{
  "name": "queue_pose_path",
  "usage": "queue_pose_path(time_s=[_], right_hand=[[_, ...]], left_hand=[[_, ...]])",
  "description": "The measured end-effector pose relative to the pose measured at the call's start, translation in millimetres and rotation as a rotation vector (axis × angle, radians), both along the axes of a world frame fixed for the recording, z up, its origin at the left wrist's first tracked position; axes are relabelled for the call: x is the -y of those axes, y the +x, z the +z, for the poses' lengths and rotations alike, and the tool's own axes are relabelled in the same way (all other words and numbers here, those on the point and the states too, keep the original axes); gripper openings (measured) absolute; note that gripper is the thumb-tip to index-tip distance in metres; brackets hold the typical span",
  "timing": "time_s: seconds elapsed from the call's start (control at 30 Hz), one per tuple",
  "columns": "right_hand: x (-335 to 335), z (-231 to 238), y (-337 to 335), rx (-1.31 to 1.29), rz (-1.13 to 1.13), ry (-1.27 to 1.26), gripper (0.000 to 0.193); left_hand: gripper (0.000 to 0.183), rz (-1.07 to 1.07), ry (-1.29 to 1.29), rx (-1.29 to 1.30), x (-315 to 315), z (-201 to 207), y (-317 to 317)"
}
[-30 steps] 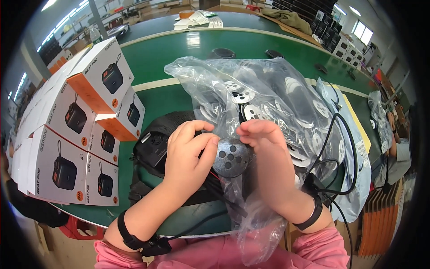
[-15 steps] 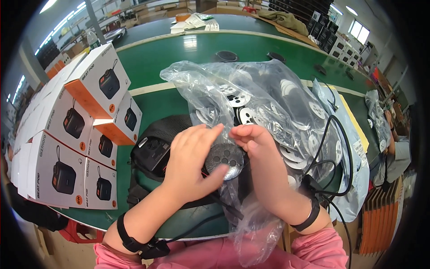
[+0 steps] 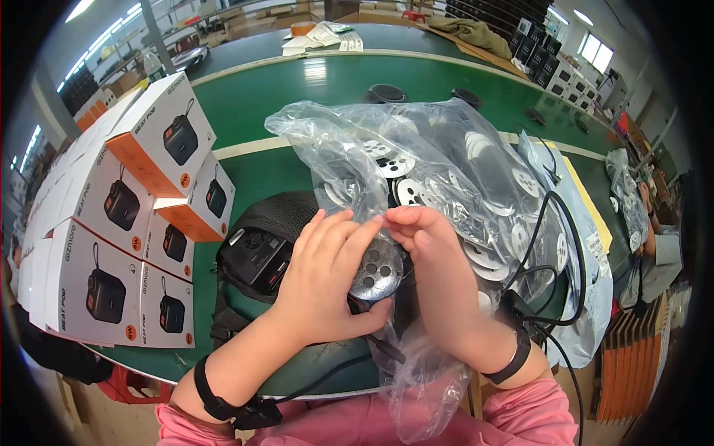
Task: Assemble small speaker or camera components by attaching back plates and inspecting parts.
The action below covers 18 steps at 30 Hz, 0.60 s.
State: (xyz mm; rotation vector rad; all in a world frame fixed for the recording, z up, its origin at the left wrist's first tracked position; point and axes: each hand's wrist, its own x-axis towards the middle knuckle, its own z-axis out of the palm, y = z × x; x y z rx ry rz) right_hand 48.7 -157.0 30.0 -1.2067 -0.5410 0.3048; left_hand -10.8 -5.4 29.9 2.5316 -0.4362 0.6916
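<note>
My left hand (image 3: 320, 275) is curled round a round, grey, shiny-faced disc (image 3: 377, 269) with several dark holes, its thumb along the lower edge and its fingers over the far left side. Close by on the right, my right hand (image 3: 431, 256) has its fingers bent and pressed to the thumb near the disc's upper edge. Whether anything thin is in that pinch is hidden. Beyond both hands, a clear plastic bag (image 3: 439, 141) holds many white discs (image 3: 398, 165) with black holes. A black mesh pouch (image 3: 260, 249) with a dark device lies beside my left hand.
White and orange boxes (image 3: 104, 275) are stacked at the left. Black cables (image 3: 569, 297) loop at the right, next to a pale plastic bag (image 3: 584, 260). Dark round pieces (image 3: 387, 94) lie on the green conveyor (image 3: 275, 78). A co-worker's arm (image 3: 660, 253) shows at far right.
My left thumb has moved down to the disc's lower edge, and the left fingers have come nearer the right fingertips. The dark round pieces on the conveyor have shifted right.
</note>
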Motion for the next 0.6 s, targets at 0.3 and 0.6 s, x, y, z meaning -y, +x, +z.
queue_pose_path(time_s=[0.3,0.6], right_hand=[[-2,12,-8,-0.139,0.03,0.021,0.029],[1,18,-9,-0.157,0.126,-0.098,0.023]], left_hand=[[0.086,0.003,-0.305,0.325,0,-11,2],[0.092,0.058,-0.125,0.452,-1,-10,0]])
